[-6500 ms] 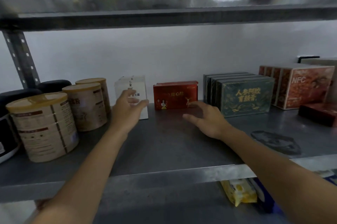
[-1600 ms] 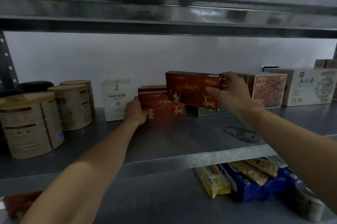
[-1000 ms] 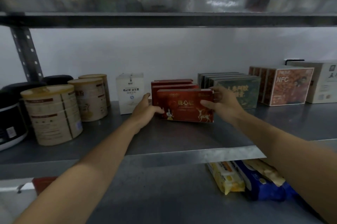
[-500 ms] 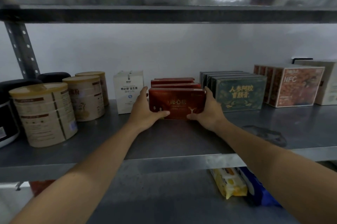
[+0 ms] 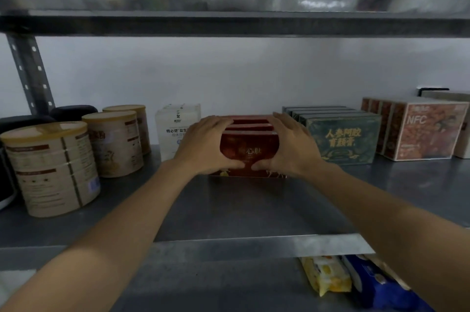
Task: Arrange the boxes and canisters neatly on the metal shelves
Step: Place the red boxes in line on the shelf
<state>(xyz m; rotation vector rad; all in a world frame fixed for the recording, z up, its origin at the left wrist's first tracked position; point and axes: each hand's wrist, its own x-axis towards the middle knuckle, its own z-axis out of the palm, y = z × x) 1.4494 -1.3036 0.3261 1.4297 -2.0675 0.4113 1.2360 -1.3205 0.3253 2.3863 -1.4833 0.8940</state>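
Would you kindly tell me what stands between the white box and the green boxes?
In the head view, three red boxes stand there, the left hand and right hand clasping their sides.

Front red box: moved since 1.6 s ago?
Yes, down and left: the red box was held up before the green boxes, now it stands on the shelf between them and the white box.
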